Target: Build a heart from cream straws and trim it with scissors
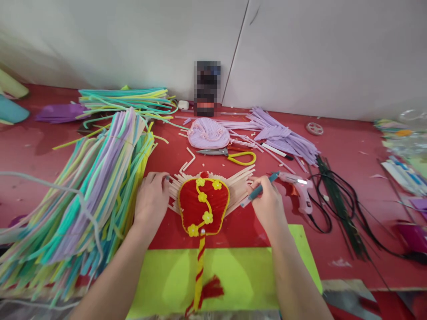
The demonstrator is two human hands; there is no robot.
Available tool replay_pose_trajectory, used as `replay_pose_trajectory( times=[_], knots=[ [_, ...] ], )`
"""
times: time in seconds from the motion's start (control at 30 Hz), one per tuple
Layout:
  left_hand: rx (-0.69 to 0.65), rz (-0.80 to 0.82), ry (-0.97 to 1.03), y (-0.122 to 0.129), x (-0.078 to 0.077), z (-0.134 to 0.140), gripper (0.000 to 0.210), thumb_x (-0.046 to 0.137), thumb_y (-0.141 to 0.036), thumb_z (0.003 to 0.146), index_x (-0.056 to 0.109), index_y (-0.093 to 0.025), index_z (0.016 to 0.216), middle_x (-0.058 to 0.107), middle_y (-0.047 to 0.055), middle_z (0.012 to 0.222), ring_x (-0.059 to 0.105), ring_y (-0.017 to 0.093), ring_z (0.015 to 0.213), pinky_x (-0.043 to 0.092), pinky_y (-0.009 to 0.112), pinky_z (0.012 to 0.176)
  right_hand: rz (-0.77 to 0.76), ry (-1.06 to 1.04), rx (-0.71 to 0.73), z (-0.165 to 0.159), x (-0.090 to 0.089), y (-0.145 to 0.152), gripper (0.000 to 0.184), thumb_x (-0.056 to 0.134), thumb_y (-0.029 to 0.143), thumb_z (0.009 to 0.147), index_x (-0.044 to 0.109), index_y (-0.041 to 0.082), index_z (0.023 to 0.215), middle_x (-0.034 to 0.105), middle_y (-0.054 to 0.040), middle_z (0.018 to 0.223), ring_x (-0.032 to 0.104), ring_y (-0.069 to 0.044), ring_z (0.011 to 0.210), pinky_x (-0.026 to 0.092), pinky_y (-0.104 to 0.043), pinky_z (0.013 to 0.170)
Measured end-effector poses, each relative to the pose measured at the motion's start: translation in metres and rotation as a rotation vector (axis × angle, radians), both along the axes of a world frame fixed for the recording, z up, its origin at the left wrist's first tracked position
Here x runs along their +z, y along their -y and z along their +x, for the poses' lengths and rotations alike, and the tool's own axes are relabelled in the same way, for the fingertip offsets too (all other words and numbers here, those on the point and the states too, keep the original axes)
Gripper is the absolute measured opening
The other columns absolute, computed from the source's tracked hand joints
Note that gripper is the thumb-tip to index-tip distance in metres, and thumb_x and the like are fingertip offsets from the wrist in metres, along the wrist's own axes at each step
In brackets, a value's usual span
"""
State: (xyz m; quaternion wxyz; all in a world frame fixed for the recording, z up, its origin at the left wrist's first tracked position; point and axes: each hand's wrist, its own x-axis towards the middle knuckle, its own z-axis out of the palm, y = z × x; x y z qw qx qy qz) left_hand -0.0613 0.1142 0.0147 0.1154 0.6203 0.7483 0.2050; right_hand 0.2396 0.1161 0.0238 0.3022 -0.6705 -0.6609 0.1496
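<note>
A red fan-shaped craft piece (pixel 220 213) with yellow edging and small yellow flowers lies in front of me. Its handle (pixel 199 271) is striped yellow and red, with a red tassel (pixel 213 288) beside it. Beneath the fan, cream pipe cleaners (pixel 239 186) spread out to both sides. My left hand (pixel 151 200) rests at their left ends, fingers laid out and holding nothing. In my right hand (pixel 265 200), at the right ends, is a teal pen (pixel 256 192), gripped between thumb and fingers.
Bundled coloured pipe cleaners (pixel 110 142) fill the left side. Yellow-handled scissors (pixel 242 158) and a lilac coiled piece (pixel 208 133) lie beyond the fan. At right are a glue gun (pixel 302 191), its black cable and dark green stems (pixel 340 213). A yellow-green sheet (pixel 247 275) lies nearest me.
</note>
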Motion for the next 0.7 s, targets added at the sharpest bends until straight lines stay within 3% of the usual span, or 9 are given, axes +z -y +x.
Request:
replay_pose_trajectory(
  times=[0.23,0.37,0.5,0.7],
  knots=[
    [0.056,-0.006,0.126,-0.008,-0.005,-0.005,0.022,0.052,-0.031,0.085,0.065,-0.019,0.098,0.066,0.009,0.101,0.06,0.025,0.094,0.046,0.038,0.088,0.026,0.08,-0.181,0.011,-0.005,-0.007,0.019,0.057,0.038,0.084,0.043,0.024,0.083,0.063,-0.0066,0.09,0.056,-0.027,0.089,0.039,-0.033,0.072],
    [0.073,-0.007,0.236,-0.008,-0.005,-0.004,0.022,0.052,-0.03,0.085,0.063,-0.021,0.101,0.069,0.006,0.097,0.063,0.022,0.09,0.046,0.036,0.087,0.006,0.088,-0.192,0.015,-0.01,-0.009,0.018,0.056,0.037,0.084,0.044,0.024,0.085,0.062,-0.0063,0.089,0.055,-0.026,0.087,0.038,-0.032,0.07],
    [0.101,-0.011,0.318,-0.008,-0.004,-0.003,0.021,0.055,-0.032,0.082,0.061,-0.022,0.099,0.07,0.005,0.094,0.064,0.021,0.087,0.047,0.033,0.084,0.018,0.036,-0.156,0.017,-0.016,-0.012,0.02,0.058,0.038,0.083,0.044,0.024,0.083,0.061,-0.0058,0.087,0.056,-0.026,0.086,0.04,-0.034,0.072],
    [0.116,-0.028,0.479,-0.007,-0.001,-0.002,0.022,0.062,-0.035,0.078,0.058,-0.023,0.096,0.069,0.001,0.088,0.063,0.017,0.079,0.045,0.027,0.073,0.047,-0.173,-0.245,0.019,-0.012,-0.016,0.025,0.064,0.039,0.078,0.044,0.024,0.081,0.061,-0.0023,0.083,0.059,-0.021,0.079,0.045,-0.034,0.076]
  ],
)
